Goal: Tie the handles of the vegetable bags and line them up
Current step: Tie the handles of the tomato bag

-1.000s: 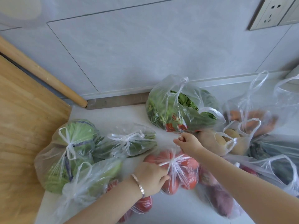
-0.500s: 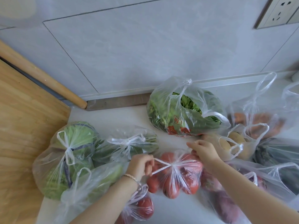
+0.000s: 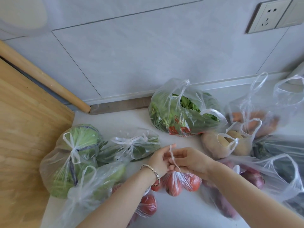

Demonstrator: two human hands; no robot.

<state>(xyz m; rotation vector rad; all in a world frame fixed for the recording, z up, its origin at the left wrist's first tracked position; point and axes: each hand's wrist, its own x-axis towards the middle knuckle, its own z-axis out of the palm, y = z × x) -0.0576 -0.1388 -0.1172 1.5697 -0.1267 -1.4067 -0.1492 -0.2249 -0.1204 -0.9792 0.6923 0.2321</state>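
Note:
A clear bag of red tomatoes [image 3: 177, 183] sits on the white counter [image 3: 174, 211] just below my hands. My left hand [image 3: 158, 159] and my right hand [image 3: 190, 159] are close together above it, each pinching one of its twisted white handles [image 3: 171, 153], which cross between my fingers. To the left lie tied bags: a cabbage bag [image 3: 79, 145], a bag of dark greens [image 3: 131, 145] and a pale green bag [image 3: 97, 181]. Behind stands an untied bag of leafy greens [image 3: 179, 116].
Untied bags crowd the right: potatoes [image 3: 230, 143], carrots [image 3: 253, 120], purple onions [image 3: 246, 178] and a dark vegetable bag [image 3: 283, 167]. Another tomato bag [image 3: 148, 205] lies under my left forearm. A wooden board [image 3: 24, 129] fills the left, the tiled wall with a socket [image 3: 269, 15] stands behind.
My hands, which were pulling the handles apart, have come together above the tomato bag with the handles crossing between them.

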